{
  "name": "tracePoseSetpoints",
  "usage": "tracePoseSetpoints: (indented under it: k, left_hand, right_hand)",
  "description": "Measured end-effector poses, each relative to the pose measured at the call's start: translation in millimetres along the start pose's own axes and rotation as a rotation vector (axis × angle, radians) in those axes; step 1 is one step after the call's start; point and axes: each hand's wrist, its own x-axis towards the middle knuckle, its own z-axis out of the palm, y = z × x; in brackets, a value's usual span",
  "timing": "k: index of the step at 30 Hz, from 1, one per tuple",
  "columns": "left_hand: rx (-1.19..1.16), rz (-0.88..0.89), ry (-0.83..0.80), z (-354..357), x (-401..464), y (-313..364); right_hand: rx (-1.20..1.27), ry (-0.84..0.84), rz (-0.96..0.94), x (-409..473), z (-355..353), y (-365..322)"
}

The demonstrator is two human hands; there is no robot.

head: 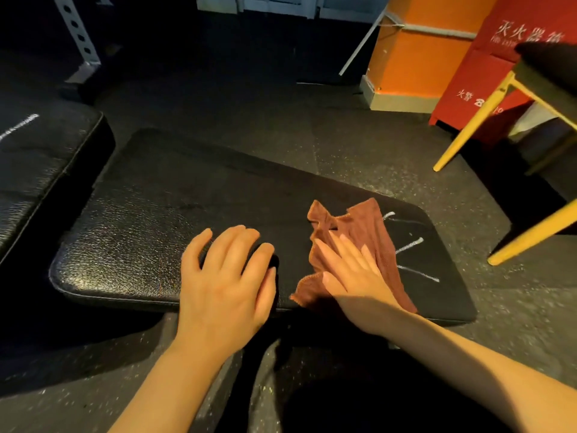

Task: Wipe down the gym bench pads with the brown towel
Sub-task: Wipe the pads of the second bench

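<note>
Flat, straight-fingered right hand point(352, 270) pressing soft, limp brown terry towel point(359, 242) onto black textured leatherette bench pad point(150, 214); left hand point(224, 276) resting relaxed, holding nothing. Likely bunches easily; best held spread under palm.

We note a crumpled brown towel point(359, 245) lying flat on the right end of a black, grained bench pad point(150, 220) bearing white marks.

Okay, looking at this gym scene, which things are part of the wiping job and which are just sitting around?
Part of the job:
brown towel
bench pad
right hand, flat on the towel
left hand, resting on the pad

Just around:
second black pad
yellow-legged stool
red cabinet
</note>
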Motion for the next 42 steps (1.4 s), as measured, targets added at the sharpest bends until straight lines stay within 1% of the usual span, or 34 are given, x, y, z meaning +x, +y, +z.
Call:
tracePoseSetpoints:
  k: [2, 5, 8, 10, 14, 16, 20, 24, 28, 31, 33, 35, 37, 39, 42]
  left_hand:
    - [-0.016, 0.018, -0.018, 5, 2, 10]
    - [0.007, -0.041, -0.099, 19, 6, 25]
    - [0.046, -0.082, -0.159, 32, 11, 35]
    - [0.056, -0.047, -0.127, 37, 11, 38]
    - [0.017, 0.01, -0.036, 44, 7, 39]
    - [0.003, 0.035, -0.025, 47, 6, 39]
    - [0.072, 0.061, -0.032, 51, 2, 40]
    - [0.094, 0.049, -0.081, 46, 5, 39]
    - [0.087, 0.021, -0.131, 40, 10, 40]
    - [0.093, 0.022, -0.155, 37, 11, 42]
    - [0.099, -0.035, -0.154, 37, 14, 49]
    - [0.059, -0.079, -0.143, 38, 19, 63]
    - [-0.003, -0.052, -0.155, 40, 20, 78]
    - [-0.053, -0.041, -0.185, 42, 19, 85]
    - [-0.062, -0.068, -0.218, 44, 14, 81]
  right_hand:
    - [0.023, 0.006, 0.026, 5, 0, 1]
    - [0.083, 0.052, 0.086, 17, -4, 8]
    - [0.139, 0.093, 0.062, 32, -7, 22]
    - [0.143, 0.122, 0.076, 50, -11, 36]
    - [0.126, 0.162, 0.194, 95, -23, 75]
    - [0.116, 0.197, 0.234, 118, -27, 92]
    - [0.137, 0.236, 0.32, 141, -29, 107]
    - [0.126, 0.205, 0.349, 118, -23, 96]
    - [0.098, 0.18, 0.303, 63, -8, 79]
    - [0.086, 0.194, 0.266, 20, 8, 73]
    - [0.106, 0.191, 0.257, -5, 19, 71]
    - [0.149, 0.241, 0.222, -27, 28, 67]
    - [0.188, 0.264, 0.208, -37, 29, 63]
    - [0.218, 0.242, 0.244, -34, 25, 60]
    - [0.183, 0.27, 0.295, -21, 18, 60]
